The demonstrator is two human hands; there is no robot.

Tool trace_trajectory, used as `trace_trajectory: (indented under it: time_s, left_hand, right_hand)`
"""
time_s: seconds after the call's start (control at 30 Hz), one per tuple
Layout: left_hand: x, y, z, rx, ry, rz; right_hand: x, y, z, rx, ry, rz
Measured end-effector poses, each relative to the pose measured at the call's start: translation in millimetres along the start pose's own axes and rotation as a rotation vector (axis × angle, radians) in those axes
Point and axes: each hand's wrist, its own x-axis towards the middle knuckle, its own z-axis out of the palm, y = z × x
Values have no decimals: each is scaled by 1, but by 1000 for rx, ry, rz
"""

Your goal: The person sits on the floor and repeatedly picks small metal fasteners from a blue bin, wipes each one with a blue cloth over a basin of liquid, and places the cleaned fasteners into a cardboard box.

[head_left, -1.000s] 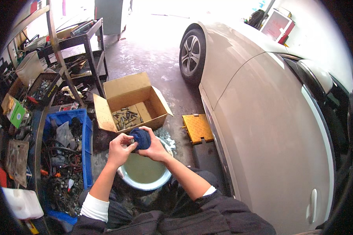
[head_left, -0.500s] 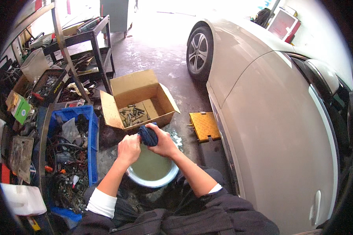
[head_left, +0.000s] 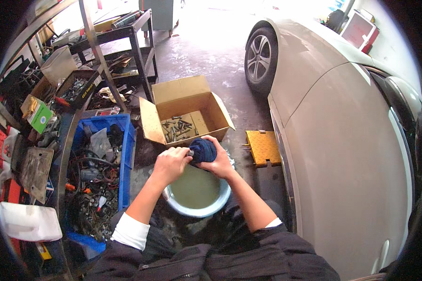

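Observation:
Over a round basin (head_left: pixel 192 213) of murky greenish water, both my hands are raised close together. My right hand (head_left: pixel 222 161) is closed around a bunched dark blue cloth (head_left: pixel 204 151). On the cloth's left side, my left hand (head_left: pixel 170 165) pinches a small grey metal piece (head_left: pixel 191 153), mostly covered by fingers and cloth, so its kind is unclear. Just beyond the hands stands an open cardboard box (head_left: pixel 215 112) with several metal bolts or pins (head_left: pixel 177 129) lying on its bottom.
A blue crate (head_left: pixel 126 159) full of cables and parts stands at the left, beside a metal rack (head_left: pixel 63 159) of loose parts and boxes. To the right, a silver car (head_left: pixel 342 154) is close by, with a yellow metal plate (head_left: pixel 263 147) next to it. A black cart (head_left: pixel 143 51) stands farther back.
The whole view has swung, so everything sits farther right in the picture. The grey metal piece now shows between my left fingers and the cloth; both hands remain together above the basin.

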Motion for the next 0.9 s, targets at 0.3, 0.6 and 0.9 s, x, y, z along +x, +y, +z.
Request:
trace_trajectory:
  time_s: [0.3,0.6,0.9]
  left_hand:
    - [-2,15,1,-196,-82,-257]
    - [-5,19,25,-837,-29,-603]
    - [-4,11,23,-565,-17,-383]
  right_hand:
    - [-1,-17,-2,-193,94,-3]
    - [-4,-13,16,-370,353,-118]
    - [0,-7,7,-319,212,-171]
